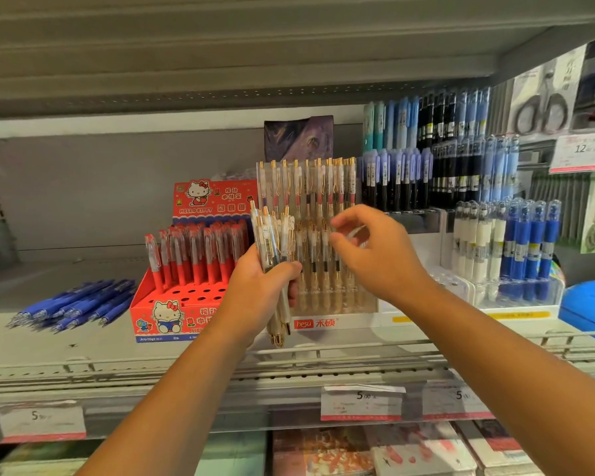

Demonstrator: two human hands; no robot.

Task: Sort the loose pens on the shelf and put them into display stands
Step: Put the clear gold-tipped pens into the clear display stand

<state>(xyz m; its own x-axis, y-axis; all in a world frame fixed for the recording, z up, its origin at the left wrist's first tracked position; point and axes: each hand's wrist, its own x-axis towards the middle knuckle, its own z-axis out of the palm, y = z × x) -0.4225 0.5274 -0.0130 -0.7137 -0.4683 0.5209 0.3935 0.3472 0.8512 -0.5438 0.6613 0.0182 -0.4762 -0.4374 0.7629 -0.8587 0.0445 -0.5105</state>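
Observation:
My left hand (259,282) grips a bundle of clear pens with gold clips (275,242), held upright in front of the shelf. Behind it stands a clear tiered display stand (337,300) with several of the same gold-clip pens (310,187) in its rows. My right hand (375,249) hovers in front of that stand's lower row, fingers apart and curled, with nothing seen in it. A loose pile of blue pens (79,304) lies flat on the shelf at the left.
A red Hello Kitty stand (172,314) with red pens (196,255) sits left of the clear stand. More stands with blue, black and white pens (505,242) fill the right side. A wire rail (323,355) runs along the shelf front, price tags (361,403) below it.

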